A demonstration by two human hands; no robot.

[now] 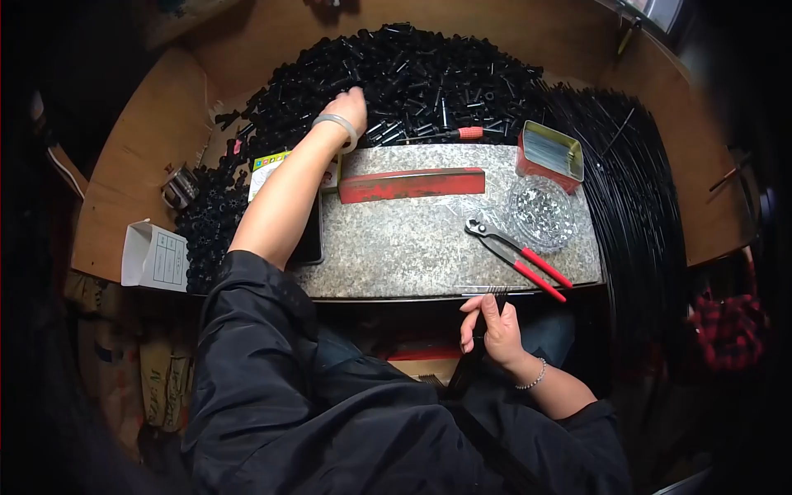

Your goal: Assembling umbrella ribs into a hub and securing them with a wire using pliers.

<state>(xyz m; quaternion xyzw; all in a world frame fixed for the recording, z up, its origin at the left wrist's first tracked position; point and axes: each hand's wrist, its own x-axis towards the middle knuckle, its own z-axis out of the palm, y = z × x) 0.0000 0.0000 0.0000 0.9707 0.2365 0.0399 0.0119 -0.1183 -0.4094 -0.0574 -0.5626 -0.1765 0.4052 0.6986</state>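
My left hand (346,113) reaches to the front of a large heap of small black tubular parts (412,78). Its fingers are curled down at the heap's edge; the fingertips are hidden, so whatever they grip does not show. Below the front edge of the worktop, my right hand (500,332) is closed round a bundle of thin black rods (469,373). Their tips stick up past the thumb, and the bundle slants down toward my lap. Close above that hand lie pincers (518,257) with red handles.
A red worn bar (412,186) lies on the speckled grey board (396,239). To its right stand an open tin (550,153) and a clear bowl of small metal bits (542,216). Long black rods (631,190) lie at right, a white box (155,256) at left, a red-handled screwdriver (469,133) behind.
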